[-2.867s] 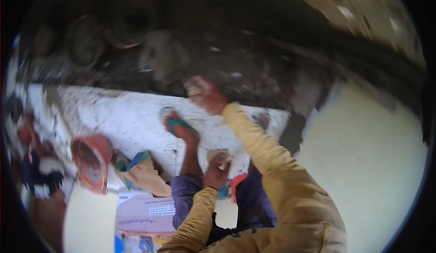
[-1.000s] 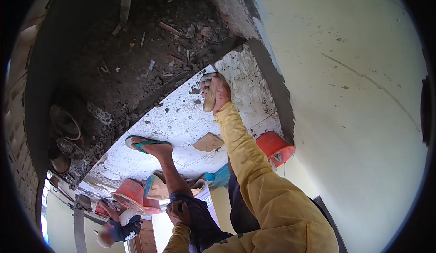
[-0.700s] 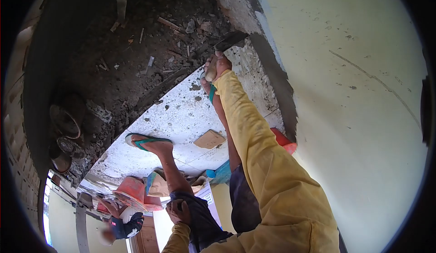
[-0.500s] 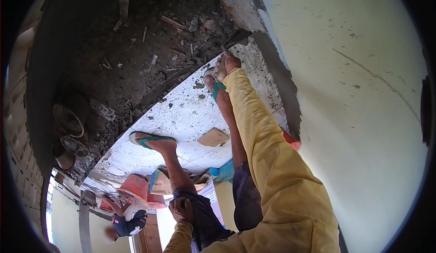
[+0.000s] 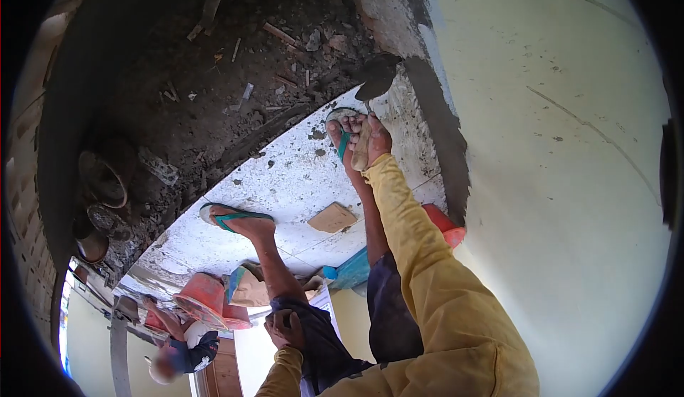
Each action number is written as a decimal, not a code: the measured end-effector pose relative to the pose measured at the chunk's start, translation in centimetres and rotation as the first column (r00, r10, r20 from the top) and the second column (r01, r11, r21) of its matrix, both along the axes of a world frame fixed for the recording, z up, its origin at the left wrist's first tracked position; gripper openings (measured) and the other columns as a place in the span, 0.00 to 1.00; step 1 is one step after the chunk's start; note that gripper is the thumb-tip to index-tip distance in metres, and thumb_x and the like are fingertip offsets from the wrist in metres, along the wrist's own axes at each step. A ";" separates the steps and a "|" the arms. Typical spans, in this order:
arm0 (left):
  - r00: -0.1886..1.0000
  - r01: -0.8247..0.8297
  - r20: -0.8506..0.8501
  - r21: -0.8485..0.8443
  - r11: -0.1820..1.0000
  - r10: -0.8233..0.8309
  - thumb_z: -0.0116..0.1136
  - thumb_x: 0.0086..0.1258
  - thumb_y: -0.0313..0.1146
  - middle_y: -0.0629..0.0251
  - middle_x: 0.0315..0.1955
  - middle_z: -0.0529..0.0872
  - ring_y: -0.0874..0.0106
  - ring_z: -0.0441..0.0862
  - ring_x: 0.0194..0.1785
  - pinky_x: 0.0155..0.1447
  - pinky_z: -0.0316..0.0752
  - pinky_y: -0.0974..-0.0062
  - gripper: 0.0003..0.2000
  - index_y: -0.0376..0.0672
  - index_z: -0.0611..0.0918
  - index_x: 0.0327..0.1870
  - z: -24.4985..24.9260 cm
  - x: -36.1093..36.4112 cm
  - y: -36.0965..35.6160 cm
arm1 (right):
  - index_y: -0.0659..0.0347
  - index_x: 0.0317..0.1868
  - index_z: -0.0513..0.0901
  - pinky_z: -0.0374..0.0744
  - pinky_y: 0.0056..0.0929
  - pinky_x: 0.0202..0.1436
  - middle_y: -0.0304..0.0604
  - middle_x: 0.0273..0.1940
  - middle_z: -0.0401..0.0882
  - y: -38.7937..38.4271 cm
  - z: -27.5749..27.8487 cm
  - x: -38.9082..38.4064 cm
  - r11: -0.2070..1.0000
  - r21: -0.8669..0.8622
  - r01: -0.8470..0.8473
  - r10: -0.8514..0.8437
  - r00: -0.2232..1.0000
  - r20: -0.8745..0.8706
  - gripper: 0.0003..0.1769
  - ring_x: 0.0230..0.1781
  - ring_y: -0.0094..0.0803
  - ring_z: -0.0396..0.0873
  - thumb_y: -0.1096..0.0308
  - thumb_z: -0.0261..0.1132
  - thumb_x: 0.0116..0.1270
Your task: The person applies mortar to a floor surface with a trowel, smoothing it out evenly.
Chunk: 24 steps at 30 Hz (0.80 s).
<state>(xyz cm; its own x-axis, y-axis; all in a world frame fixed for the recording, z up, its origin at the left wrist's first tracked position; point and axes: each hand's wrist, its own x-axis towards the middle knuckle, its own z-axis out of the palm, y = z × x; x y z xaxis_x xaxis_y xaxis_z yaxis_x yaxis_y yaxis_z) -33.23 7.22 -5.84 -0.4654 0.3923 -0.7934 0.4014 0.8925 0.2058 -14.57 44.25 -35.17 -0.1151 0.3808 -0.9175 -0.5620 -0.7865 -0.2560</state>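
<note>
My right hand (image 5: 380, 140) is closed round the pale handle of a trowel (image 5: 377, 83). The trowel's dark blade is over the white tiles near the mortar strip (image 5: 429, 101) at the wall's foot. My left hand (image 5: 285, 330) rests on my knee in dark shorts, fingers bent and apart, with dark cloth showing between them. The feet, in green sandals, stand on the white tiled surface (image 5: 285, 176), which is spotted with mortar. Between them lies a brown flat piece (image 5: 333, 218).
Rubble and wood scraps cover the dark ground (image 5: 192, 112) beyond the tile edge. Buckets (image 5: 105, 177) stand at the left; a red tub (image 5: 204, 297) and another red container (image 5: 443, 226) are nearer. Another person (image 5: 185, 351) is at the lower left. A pale wall (image 5: 556, 183) rises at the right.
My right hand has moved back toward me, and the trowel blade now shows more fully. My left hand stays on the knee. The view has shifted slightly.
</note>
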 end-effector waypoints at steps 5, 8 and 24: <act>1.000 -0.020 0.002 -0.009 1.000 0.020 0.62 0.58 0.34 0.59 0.33 0.82 0.55 0.75 0.43 0.53 0.67 0.54 0.07 0.46 0.80 0.35 0.1 -0.4 -0.5 | 0.51 0.46 0.74 0.72 0.34 0.19 0.37 0.25 0.72 3.1 0.9 -4.6 0.991 -0.120 -0.062 0.080 0.984 0.159 0.16 0.17 0.31 0.70 0.49 0.59 0.70; 1.000 -0.010 0.004 -0.011 1.000 0.010 0.62 0.58 0.34 0.59 0.33 0.82 0.55 0.75 0.43 0.53 0.68 0.55 0.06 0.46 0.81 0.34 0.0 -0.8 -1.0 | 0.53 0.45 0.73 0.74 0.38 0.21 0.39 0.26 0.73 8.1 -5.2 -6.0 0.965 -0.193 -0.178 0.226 0.937 0.267 0.15 0.20 0.35 0.74 0.50 0.55 0.73; 0.999 -0.027 0.029 -0.061 0.998 0.028 0.63 0.59 0.36 0.61 0.33 0.82 0.56 0.75 0.43 0.53 0.68 0.56 0.06 0.47 0.81 0.33 0.1 -1.6 1.4 | 0.49 0.43 0.77 0.73 0.37 0.21 0.37 0.24 0.75 5.7 -8.3 -7.4 0.936 -0.193 -0.295 0.330 0.925 0.189 0.21 0.20 0.33 0.74 0.41 0.62 0.66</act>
